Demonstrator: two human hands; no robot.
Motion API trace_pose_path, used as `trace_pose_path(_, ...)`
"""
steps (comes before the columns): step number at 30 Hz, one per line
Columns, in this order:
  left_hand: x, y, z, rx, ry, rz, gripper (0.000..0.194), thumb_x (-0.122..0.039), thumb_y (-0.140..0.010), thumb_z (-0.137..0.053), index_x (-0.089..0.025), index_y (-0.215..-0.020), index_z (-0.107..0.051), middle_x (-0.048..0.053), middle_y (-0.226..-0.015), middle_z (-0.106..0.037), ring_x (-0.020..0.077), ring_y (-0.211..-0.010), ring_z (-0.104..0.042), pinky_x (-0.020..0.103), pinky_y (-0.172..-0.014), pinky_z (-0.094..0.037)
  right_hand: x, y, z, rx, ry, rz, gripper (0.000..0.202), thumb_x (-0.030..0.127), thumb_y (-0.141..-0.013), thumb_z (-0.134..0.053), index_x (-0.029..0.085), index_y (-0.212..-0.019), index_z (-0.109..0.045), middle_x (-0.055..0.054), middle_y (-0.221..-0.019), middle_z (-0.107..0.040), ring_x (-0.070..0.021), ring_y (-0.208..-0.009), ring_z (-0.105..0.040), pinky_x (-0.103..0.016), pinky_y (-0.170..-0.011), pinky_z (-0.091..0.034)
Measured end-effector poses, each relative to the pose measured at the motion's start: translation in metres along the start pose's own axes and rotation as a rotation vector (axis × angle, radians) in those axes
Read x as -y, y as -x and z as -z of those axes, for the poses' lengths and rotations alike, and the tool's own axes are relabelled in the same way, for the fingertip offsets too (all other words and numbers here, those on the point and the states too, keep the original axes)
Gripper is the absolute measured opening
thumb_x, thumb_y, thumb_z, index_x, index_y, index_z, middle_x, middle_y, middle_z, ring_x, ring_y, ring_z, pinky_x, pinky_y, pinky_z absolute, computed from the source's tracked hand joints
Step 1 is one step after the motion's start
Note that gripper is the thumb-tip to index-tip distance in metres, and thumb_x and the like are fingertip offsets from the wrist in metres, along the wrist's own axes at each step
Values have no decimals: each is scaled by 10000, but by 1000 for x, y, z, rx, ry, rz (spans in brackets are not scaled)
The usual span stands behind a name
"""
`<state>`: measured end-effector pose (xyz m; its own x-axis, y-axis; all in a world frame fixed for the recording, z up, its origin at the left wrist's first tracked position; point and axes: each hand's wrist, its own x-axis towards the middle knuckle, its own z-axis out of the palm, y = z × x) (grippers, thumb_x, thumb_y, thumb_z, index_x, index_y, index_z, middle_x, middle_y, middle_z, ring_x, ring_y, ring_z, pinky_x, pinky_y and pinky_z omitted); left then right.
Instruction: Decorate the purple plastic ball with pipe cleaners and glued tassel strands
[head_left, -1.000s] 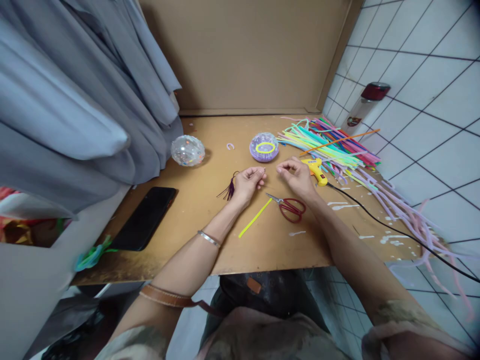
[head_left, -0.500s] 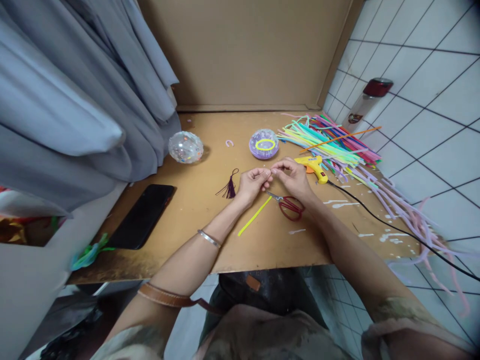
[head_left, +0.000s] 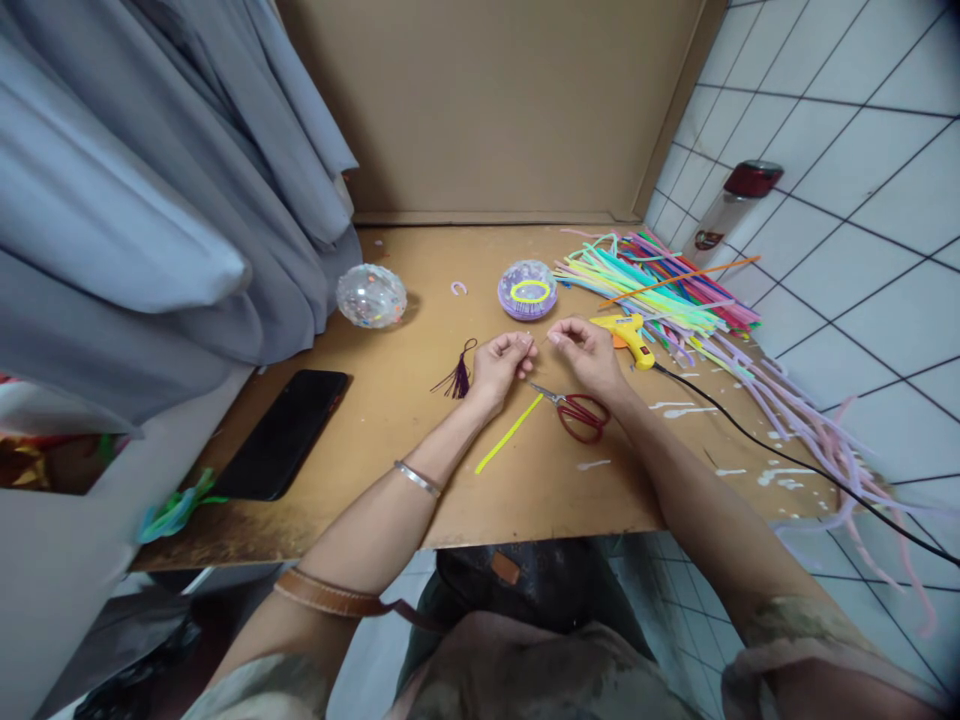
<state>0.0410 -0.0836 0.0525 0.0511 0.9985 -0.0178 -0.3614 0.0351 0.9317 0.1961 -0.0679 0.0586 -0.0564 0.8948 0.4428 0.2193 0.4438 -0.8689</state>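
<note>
My left hand (head_left: 504, 370) is closed in a pinch above the table; what lies in its fingertips is too small to name. Opposite it, my right hand (head_left: 586, 352) pinches something tiny and thin that I cannot make out. A small gap separates the two hands. Below them lie red-handled scissors (head_left: 581, 415), the blades pointing left, and a yellow pipe cleaner (head_left: 510, 433) by their tip. Left of my left hand rests a dark purple tassel (head_left: 462, 378). Beyond the hands sits a purple and clear ball (head_left: 527, 304) with a yellow ring on it.
A yellow glue gun (head_left: 636, 345) with a black cord lies right of my right hand. Behind it spreads a pile of coloured pipe cleaners (head_left: 660, 290), near a bottle (head_left: 712, 225). A clear ball (head_left: 373, 296), a small pink curl (head_left: 459, 288) and a black phone (head_left: 281, 433) lie leftward.
My hands, whose fingertips met before, have drawn slightly apart, the right one moving a little to the right. The things on the table have stayed put.
</note>
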Motion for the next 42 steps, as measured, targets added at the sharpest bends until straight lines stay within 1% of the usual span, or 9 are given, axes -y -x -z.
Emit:
trace_pose_path(7,-1,4,-2,61,-29,12,302,-388,-693,-861,-150,-747,-684,2,-706,-695,46,-521,-532,181,-492,-370,3,4,-3,-1,89,71,169,375,-811,-636,234,-718,-650,-16,-757,-655,-189,-765,-566,-340,-746,-458)
trace_pose_path(15,1,2,-3,23,-60,4,176,-279,-723,-786,-149,-714,-668,-5,-648,-664,56,-505,-511,192,-493,-359,0,6,-5,8,106,72,193,417,-827,-661,242,-748,-654,-15,-759,-647,-197,-773,-566,-346,-753,-451)
trace_pose_path(24,-1,3,-5,3,-67,10,84,-192,-733,-711,-152,-705,-642,-23,-619,-633,48,-497,-508,177,-483,-353,-1,5,-3,18,122,60,147,355,-833,-626,233,-752,-638,-10,-778,-639,-187,-775,-561,-332,-745,-447)
trace_pose_path(31,0,3,-5,3,-47,2,94,-209,-722,-709,-147,-715,-638,-23,-617,-629,46,-493,-505,173,-478,-355,-2,-1,7,-15,160,39,307,497,-894,-579,237,-731,-567,-14,-757,-601,-196,-763,-541,-336,-751,-432)
trace_pose_path(33,1,2,-5,-7,-44,4,109,-224,-712,-714,-148,-718,-637,-24,-618,-630,47,-491,-506,172,-473,-353,-1,-5,17,-114,297,6,332,482,-948,-481,237,-739,-560,-22,-752,-610,-204,-773,-552,-341,-767,-444)
trace_pose_path(35,1,2,-5,-16,-41,6,121,-235,-705,-720,-148,-723,-638,-23,-622,-634,48,-491,-507,172,-470,-349,2,-9,30,-246,559,-63,332,410,-990,-385,224,-813,-597,-53,-823,-655,-226,-840,-582,-373,-826,-461)
trace_pose_path(37,2,2,-4,-20,-37,2,133,-243,-700,-727,-147,-724,-637,-19,-630,-641,49,-489,-506,175,-469,-347,6,-11,40,-327,877,-179,330,350,-1001,-378,169,-974,-653,-150,-1037,-698,-290,-1015,-615,-451,-925,-456)
trace_pose_path(39,2,2,-4,-25,-34,-4,145,-252,-694,-734,-148,-718,-636,-17,-633,-643,49,-485,-502,179,-467,-344,11,-11,46,-284,1144,-325,356,342,-966,-490,81,-1144,-656,-260,-1212,-662,-380,-1154,-606,-532,-980,-440)
trace_pose_path(42,3,1,-4,-42,-22,-14,140,-246,-683,-731,-151,-710,-633,-24,-619,-632,48,-472,-493,180,-456,-330,14,-11,47,-104,1334,-545,532,356,-891,-648,-14,-1273,-624,-347,-1278,-624,-456,-1184,-623,-565,-985,-457)
